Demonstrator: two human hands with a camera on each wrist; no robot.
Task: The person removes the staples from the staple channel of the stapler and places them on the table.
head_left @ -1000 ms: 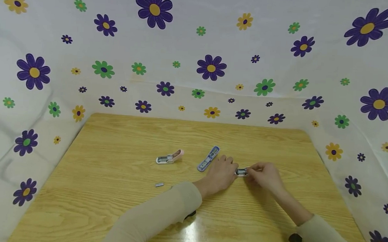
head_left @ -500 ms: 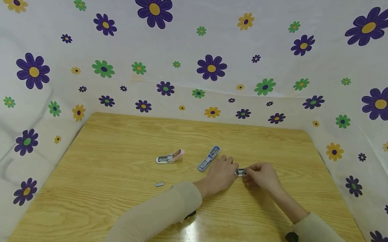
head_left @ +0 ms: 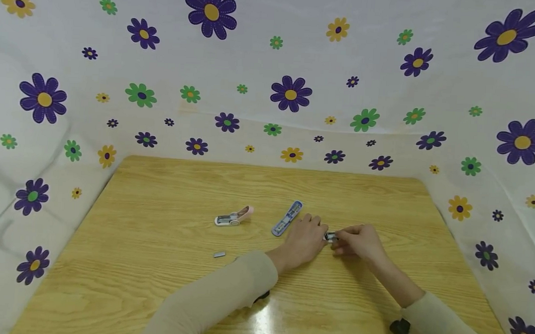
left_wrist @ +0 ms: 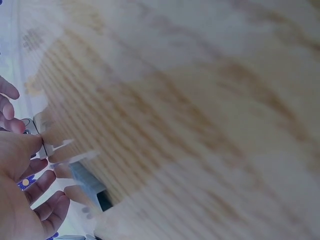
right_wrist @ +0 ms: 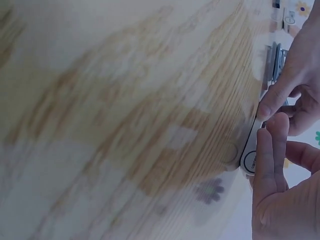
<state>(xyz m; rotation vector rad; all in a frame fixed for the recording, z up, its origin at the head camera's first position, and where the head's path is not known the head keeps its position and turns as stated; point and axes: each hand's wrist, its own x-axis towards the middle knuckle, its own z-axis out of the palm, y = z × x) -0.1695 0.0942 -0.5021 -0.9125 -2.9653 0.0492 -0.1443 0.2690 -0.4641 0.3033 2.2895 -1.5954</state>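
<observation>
A small white stapler (head_left: 330,236) lies on the table between the two hands, its metal magazine partly showing. My left hand (head_left: 306,238) holds its left end, with the thumb pressing on its side in the right wrist view. Bent over its right part is my right hand (head_left: 362,243), thumb and index finger drawn together at the magazine. Whether a small piece sits between those fingertips is hidden. In the right wrist view, the stapler's rounded white end (right_wrist: 248,161) shows beside the right fingers (right_wrist: 266,165).
Left of the left hand lies a blue stapler (head_left: 287,218), opened out flat. Farther left is a pink and white stapler (head_left: 228,219) with its top raised. A short grey staple strip (head_left: 219,254) lies nearer the front. Flower-patterned cloth (head_left: 235,76) surrounds the wooden table (head_left: 159,187).
My right hand has shifted slightly left along the stapler, covering more of it. The left hand, the other two staplers and the staple strip stay in place.
</observation>
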